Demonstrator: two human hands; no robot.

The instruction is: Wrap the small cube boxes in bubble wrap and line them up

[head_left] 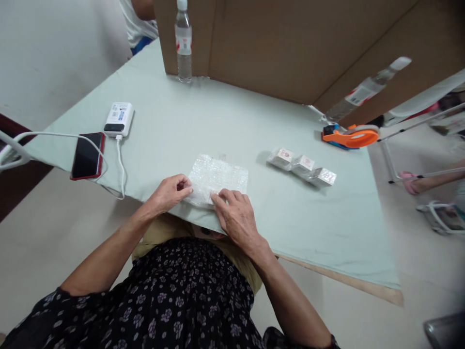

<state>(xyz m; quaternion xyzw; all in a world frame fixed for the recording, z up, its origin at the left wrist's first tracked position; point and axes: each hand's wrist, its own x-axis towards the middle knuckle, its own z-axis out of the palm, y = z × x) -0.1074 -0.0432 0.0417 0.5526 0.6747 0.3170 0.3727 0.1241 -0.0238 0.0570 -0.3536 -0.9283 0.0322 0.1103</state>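
A sheet of clear bubble wrap [220, 174] lies near the front edge of the cloth-covered table [232, 118]. My left hand [170, 193] pinches its near left corner between thumb and fingers. On the near right part of the sheet, my right hand [235, 213] presses down with bent fingers, the thumb and forefinger gripping the wrap. Something pale shows under the wrap by those fingertips, too covered to make out. To the right, three small white boxes [303, 164] in clear wrap stand in a slanting row, apart from both hands.
An orange tape dispenser [350, 136] sits at the right edge. Upright bottles [184, 53] stand by a cardboard panel [261, 43] at the back. A phone [87, 156] and a white power bank [119, 118] with cables lie left. Another person's sleeve [136, 24] shows behind.
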